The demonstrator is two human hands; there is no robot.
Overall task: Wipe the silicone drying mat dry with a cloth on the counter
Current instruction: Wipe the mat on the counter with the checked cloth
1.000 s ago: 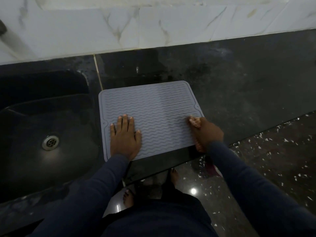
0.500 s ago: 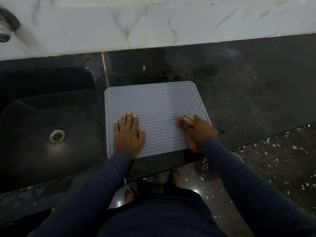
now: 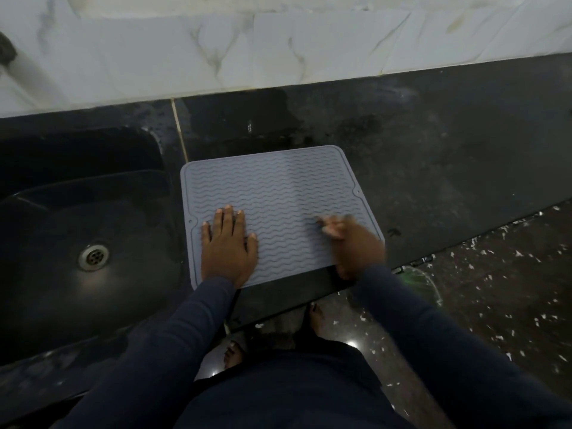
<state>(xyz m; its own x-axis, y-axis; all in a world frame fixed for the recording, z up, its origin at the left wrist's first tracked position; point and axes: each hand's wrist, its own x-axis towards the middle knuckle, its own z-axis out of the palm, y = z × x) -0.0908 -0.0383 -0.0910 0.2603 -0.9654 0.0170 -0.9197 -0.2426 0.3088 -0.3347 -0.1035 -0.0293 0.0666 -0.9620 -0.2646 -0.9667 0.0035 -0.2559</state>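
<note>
A grey silicone drying mat (image 3: 278,193) with wavy ridges lies flat on the black counter (image 3: 433,150), close to its front edge. My left hand (image 3: 227,246) rests palm down with fingers spread on the mat's near left part. My right hand (image 3: 356,246) is on the near right part, blurred by motion. Its fingers are closed on a small pale cloth (image 3: 332,229), which shows only as a bunched bit at the fingertips, pressed to the mat.
A black sink (image 3: 46,236) with a metal drain (image 3: 93,257) lies just left of the mat. A white marble wall (image 3: 278,41) backs the counter. The speckled dark floor (image 3: 495,305) and my bare feet show below the counter edge.
My right hand with the cloth has slid left from the mat's right edge onto its surface. My left hand has stayed flat in the same spot on the mat.
</note>
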